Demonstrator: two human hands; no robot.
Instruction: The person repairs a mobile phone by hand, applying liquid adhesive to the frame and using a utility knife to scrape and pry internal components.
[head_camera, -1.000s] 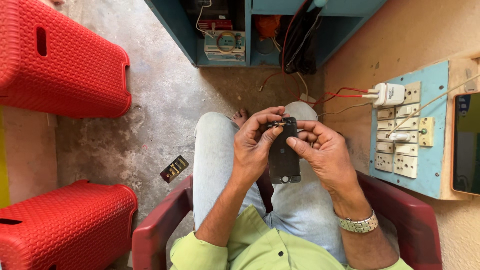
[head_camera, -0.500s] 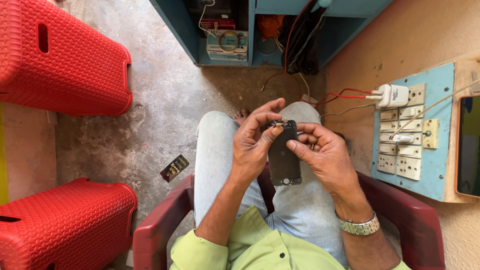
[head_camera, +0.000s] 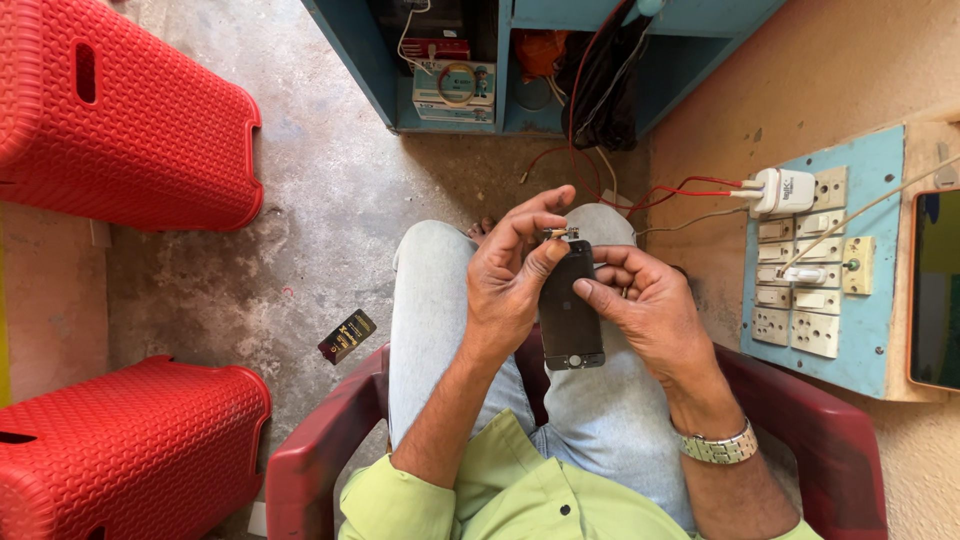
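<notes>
A black phone screen panel (head_camera: 571, 312) is held upright over my lap, its dark face toward me. My right hand (head_camera: 645, 310) grips its right edge with thumb across the front. My left hand (head_camera: 508, 280) holds the upper left side, thumb and forefinger pinching at a small brass-coloured connector (head_camera: 560, 234) at the panel's top edge. I sit in a dark red plastic chair (head_camera: 320, 470), wearing light jeans and a lime green shirt. A metal wristwatch (head_camera: 716, 447) is on my right wrist.
Two red woven-pattern plastic stools (head_camera: 120, 120) (head_camera: 130, 450) stand to the left on the concrete floor. A small black card (head_camera: 347, 336) lies on the floor. A blue switchboard (head_camera: 815, 270) with a white charger (head_camera: 783, 190) hangs at right; a blue cabinet (head_camera: 500, 60) with wires is ahead.
My left thumb and forefinger have closed in on the connector at the panel's top. The panel stays in nearly the same place over my lap.
</notes>
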